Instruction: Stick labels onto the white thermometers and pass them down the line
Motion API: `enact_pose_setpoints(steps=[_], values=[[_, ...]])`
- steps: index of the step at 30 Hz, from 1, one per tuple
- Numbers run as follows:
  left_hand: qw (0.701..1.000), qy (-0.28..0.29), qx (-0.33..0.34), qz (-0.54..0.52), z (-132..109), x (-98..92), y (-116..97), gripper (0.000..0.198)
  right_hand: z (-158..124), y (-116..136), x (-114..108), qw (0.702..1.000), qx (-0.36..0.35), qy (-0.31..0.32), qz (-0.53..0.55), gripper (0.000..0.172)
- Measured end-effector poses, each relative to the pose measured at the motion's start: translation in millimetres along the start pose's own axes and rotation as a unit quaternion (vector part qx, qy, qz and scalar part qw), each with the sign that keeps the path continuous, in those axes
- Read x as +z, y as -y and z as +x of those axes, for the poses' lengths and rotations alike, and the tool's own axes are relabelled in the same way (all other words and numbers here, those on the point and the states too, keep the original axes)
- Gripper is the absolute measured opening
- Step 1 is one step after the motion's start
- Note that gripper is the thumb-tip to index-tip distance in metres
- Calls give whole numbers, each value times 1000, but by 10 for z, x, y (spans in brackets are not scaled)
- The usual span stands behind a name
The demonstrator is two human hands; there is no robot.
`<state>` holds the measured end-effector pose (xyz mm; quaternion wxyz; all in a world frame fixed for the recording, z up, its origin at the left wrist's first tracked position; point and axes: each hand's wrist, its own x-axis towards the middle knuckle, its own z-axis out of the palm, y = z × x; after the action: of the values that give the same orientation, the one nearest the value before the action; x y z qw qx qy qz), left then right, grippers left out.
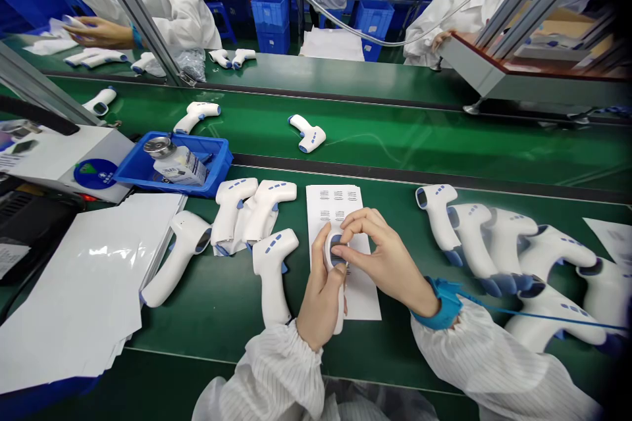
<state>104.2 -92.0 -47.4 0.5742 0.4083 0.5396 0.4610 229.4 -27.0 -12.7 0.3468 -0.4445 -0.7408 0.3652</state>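
White infrared thermometer (338, 312): long axis near-vertical in frame, head pointing away from the person. Left hand (320, 296) wrapped around handle; right hand (385, 263) pinching blue head panel (336, 250).

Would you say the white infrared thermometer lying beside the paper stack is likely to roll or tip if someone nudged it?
The white infrared thermometer probably won't roll, since its bent pistol shape lies flat on its side. Its moulded plastic shell looks hollow, so it is likely light for its size. The smooth shell may slide easily across the green belt.
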Motion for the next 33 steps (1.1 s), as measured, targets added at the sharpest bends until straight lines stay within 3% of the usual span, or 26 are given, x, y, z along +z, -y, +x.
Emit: enact_pose_setpoints(steps=[12, 17, 21, 24, 26, 30, 33], values=[[1000, -15, 1, -9, 7, -3, 19, 57, 72, -51, 14, 997, 32, -19, 70, 11], [1000, -4, -19, -24, 1, -1, 11, 58, 66, -69, 3, 990, 76, -35, 112, 5], [1000, 0, -18, -13, 2, 16, 1, 58, 58, -103, 69, 990, 73, 23, 115, 23], [999, 1, -28, -40, 8, 34, -22, 58, 60, -134, 144, 983, 88, 24, 160, 8], [998, 9, -28, -63, 12, 36, -41, 58, 58, -150, 186, 979, 90, 16, 184, 12], [996, 66, -20, -53, 17, 10, -56, 79, 26, -147, 240, 972, 82, 30, 218, 9], [997, 63, -26, -38, 15, -6, -37, 93, -30, -113, 247, 958, 109, 55, 259, 19]])
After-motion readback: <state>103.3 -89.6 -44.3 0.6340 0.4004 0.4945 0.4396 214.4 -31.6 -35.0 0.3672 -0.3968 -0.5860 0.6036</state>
